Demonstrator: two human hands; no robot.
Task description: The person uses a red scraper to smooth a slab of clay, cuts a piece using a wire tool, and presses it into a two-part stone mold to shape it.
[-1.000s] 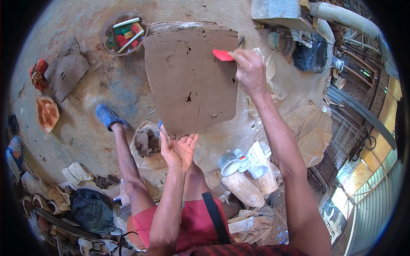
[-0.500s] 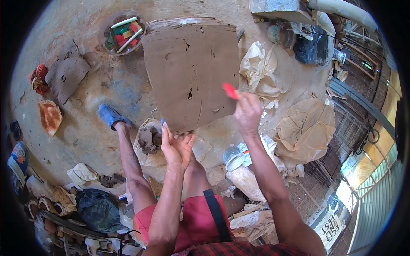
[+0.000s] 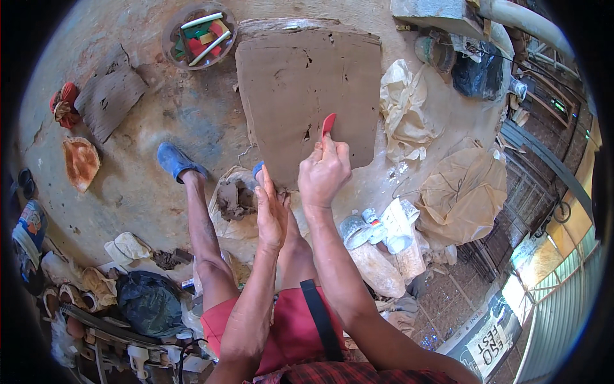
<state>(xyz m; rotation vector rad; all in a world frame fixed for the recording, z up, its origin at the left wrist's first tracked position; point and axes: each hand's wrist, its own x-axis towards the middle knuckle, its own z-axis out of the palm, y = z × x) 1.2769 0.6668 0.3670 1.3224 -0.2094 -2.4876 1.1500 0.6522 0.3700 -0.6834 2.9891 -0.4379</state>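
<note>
A large, flat slab of brown clay (image 3: pixel 300 83) with small dark holes lies before me. My right hand (image 3: pixel 324 174) is closed around a red scraper (image 3: pixel 329 123), whose blade is over the slab's lower right part. By the slab's near edge, my left hand (image 3: pixel 272 216) is turned on its side with fingers stretched out; I see nothing held in it. Just left of that hand, a lump of dark wet clay (image 3: pixel 235 200) sits on a pale cloth (image 3: pixel 220 225).
A bowl (image 3: pixel 167 48) of coloured pieces and white sticks stands beyond the slab. To the left lie a rough clay sheet (image 3: pixel 110 96) and a red tied bundle (image 3: pixel 64 104). Crumpled cream sheeting (image 3: pixel 401 109) and a brown covered heap (image 3: pixel 464 192) are on the right.
My right hand has swung left with the red scraper, from the slab's right edge to over its lower part. My left hand has turned more edge-on. The whole view has shifted slightly.
</note>
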